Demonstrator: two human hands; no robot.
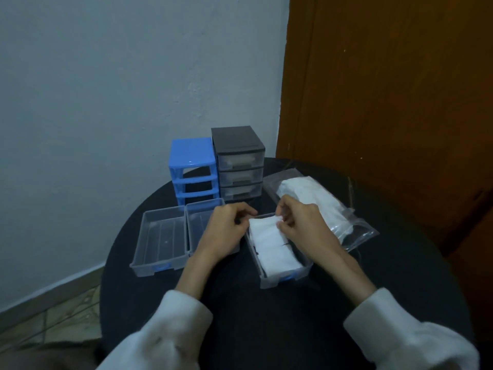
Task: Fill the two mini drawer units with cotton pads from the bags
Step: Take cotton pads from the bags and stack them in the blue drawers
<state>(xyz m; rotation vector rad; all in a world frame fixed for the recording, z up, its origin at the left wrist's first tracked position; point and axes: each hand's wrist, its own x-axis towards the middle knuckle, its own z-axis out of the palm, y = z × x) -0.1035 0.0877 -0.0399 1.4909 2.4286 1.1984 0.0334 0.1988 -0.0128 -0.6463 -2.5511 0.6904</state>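
The cotton pads (pixel 274 247) lie as a white stack in a clear drawer (pixel 286 279) with a blue handle, near the middle of the round dark counter (pixel 266 329). Both hands work the stack's far end. The right hand (pixel 301 225) pinches the top edge of the pads between thumb and curled fingers. The left hand (pixel 226 228) has its fingers curled at the stack's 9 o'clock edge; whether they grip a pad or only steady it I cannot tell.

At 9 o'clock from this drawer sit two more clear drawers (pixel 160 236), side by side and touching, both with nothing in them. Behind them, at 11 o'clock, stands the blue drawer unit (pixel 192 161), its three slots open and bare. Touching its right side is the grey drawer unit (pixel 237 145), with drawers in place and pale contents dimly showing through their fronts, though I cannot be sure they are pads.

At 2 o'clock lies a clear zip bag (pixel 320 204) with plenty of white pads left in it.

By my judgement the grey unit looks finished, and the blue one is roughly a third filled. Two drawers are left to fill, and all three must go back into the frame.
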